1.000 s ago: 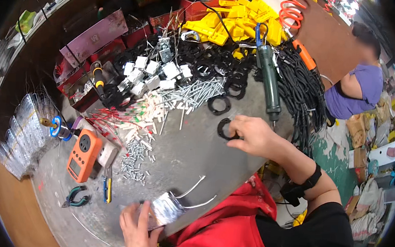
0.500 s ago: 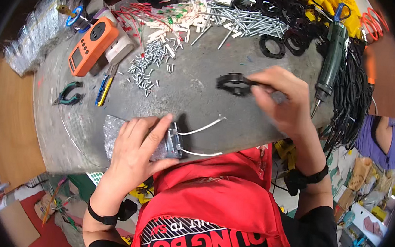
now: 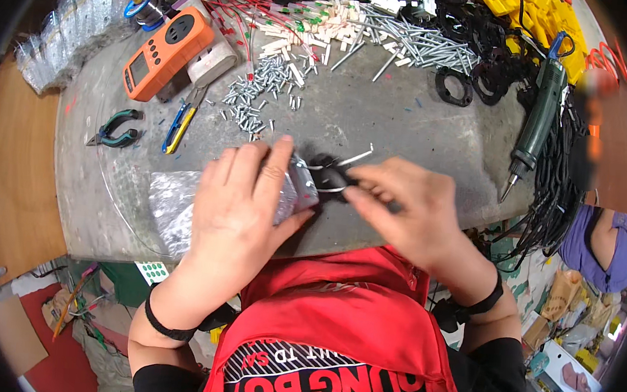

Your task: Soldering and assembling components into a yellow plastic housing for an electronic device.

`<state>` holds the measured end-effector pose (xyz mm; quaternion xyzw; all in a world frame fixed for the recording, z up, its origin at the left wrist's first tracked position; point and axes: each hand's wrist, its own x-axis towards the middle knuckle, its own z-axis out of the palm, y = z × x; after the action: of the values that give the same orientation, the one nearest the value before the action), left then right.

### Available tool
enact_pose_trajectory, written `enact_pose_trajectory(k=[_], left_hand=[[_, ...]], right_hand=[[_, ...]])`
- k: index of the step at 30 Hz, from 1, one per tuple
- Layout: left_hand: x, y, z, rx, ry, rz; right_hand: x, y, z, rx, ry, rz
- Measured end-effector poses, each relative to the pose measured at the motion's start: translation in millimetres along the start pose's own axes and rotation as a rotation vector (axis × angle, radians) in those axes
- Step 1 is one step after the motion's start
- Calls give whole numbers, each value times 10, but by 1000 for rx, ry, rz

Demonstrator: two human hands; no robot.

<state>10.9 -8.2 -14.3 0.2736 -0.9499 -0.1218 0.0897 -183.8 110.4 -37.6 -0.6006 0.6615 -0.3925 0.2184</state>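
Observation:
My left hand grips a part in clear bubble wrap, its thumb on the near side and its fingers over the top. A shiny metal end shows past the fingers, and two white wires stick out of it to the right. My right hand pinches a black plastic ring right at this end, among the wires. The ring is blurred, and I cannot tell whether the wires run through it or beside it.
Small screws, long bolts, white connectors and more black rings lie at the back. Pliers, a cutter knife and an orange meter are at left. A green electric screwdriver lies beside black cables at right.
My right hand has carried the black ring left and nearer, up to the white wires. My left hand and the wrapped part have shifted a little to the right and away from me.

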Motion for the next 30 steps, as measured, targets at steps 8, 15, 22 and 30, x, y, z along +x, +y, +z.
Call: enact_pose_trajectory(k=[8,15,22,30], left_hand=[[36,-61,-17,-223,-93,57],[-17,120,413,-166,29,213],[-75,135,328,-69,-3,171],[4,106,319,-164,-2,260]], right_hand=[[32,28,-71,-230,-157,-118],[104,62,-168,-385,-311,-211],[1314,1007,-1651,-783,174,93],[1841,1732,-2147,-1365,275,403]])
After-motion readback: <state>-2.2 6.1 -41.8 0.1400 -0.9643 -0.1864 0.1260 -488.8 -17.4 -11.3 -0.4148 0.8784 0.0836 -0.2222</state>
